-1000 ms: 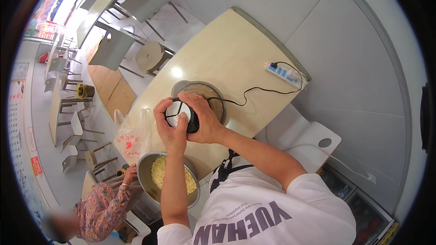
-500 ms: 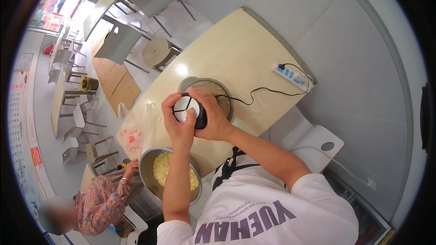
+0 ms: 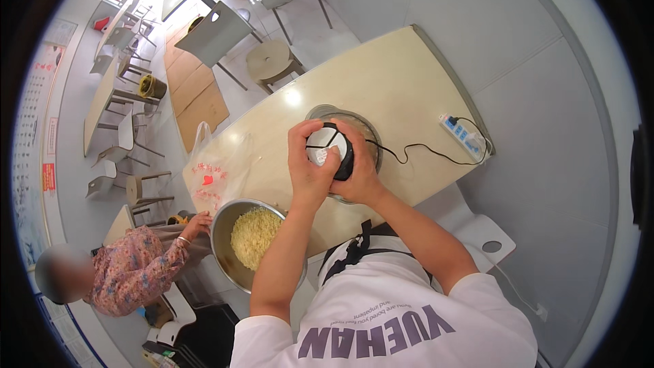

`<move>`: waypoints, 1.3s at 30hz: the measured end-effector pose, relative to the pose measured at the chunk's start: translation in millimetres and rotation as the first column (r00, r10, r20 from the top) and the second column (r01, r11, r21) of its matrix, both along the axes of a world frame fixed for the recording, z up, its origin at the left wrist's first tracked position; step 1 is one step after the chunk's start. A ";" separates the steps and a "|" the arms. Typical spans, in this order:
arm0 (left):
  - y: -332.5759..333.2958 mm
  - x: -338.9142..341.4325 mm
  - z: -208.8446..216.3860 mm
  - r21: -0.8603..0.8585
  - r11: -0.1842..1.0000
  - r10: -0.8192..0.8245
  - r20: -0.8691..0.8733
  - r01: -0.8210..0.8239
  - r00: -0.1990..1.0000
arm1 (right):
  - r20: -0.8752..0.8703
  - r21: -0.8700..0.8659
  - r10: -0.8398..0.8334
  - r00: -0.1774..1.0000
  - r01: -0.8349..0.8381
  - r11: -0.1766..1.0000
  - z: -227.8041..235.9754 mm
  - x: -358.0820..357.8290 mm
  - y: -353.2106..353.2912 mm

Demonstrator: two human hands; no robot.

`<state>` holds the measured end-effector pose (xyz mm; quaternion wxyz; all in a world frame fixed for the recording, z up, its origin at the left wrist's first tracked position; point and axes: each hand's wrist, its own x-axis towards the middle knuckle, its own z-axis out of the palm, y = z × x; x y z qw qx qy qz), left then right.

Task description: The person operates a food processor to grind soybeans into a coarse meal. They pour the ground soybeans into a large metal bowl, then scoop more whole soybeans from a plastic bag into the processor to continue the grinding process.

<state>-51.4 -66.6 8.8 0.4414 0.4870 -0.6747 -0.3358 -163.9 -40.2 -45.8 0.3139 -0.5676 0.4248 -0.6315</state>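
Observation:
Both my hands are wrapped around the black-and-white motor head of an electric food chopper point(image 3: 319, 139). My left hand point(image 3: 310, 176) closes on its left side, a thumb lying on the white top. From the right side, my right hand point(image 3: 364, 176) grips the black casing. Under the head is the chopper's round bowl point(image 3: 373, 129), mostly covered by my hands; what is in it cannot be made out. A large steel bowl point(image 3: 223, 244) with pale yellow chopped food point(image 3: 253, 235) is at the table's near left edge, partly behind my left forearm.
A black cord point(image 3: 409, 146) runs from the chopper to a power strip point(image 3: 463, 138) at the table's right edge. A clear plastic bag point(image 3: 221, 170) lies at the left. Another person's hand point(image 3: 197, 223) is beside the steel bowl. A white chair point(image 3: 470, 232) stands at the right.
The whole view has shifted, so the table and chopper appear farther right. Both hands keep their hold on the chopper. The other person's hand remains beside the steel bowl.

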 end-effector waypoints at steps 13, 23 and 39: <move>0.7 1.1 5.0 -0.011 1.000 -0.008 0.005 0.008 1.000 | -0.039 0.025 0.032 0.999 -0.031 0.999 -4.6 1.0 0.1; -0.1 1.6 2.1 -0.027 0.999 0.018 -0.045 -0.019 0.999 | 0.018 0.033 0.032 0.999 -0.033 0.999 5.1 3.4 0.4; 8.6 -0.1 6.7 -0.109 0.988 0.092 -0.191 -0.114 0.977 | -0.089 0.132 0.021 0.996 -0.009 0.991 -6.6 6.5 7.2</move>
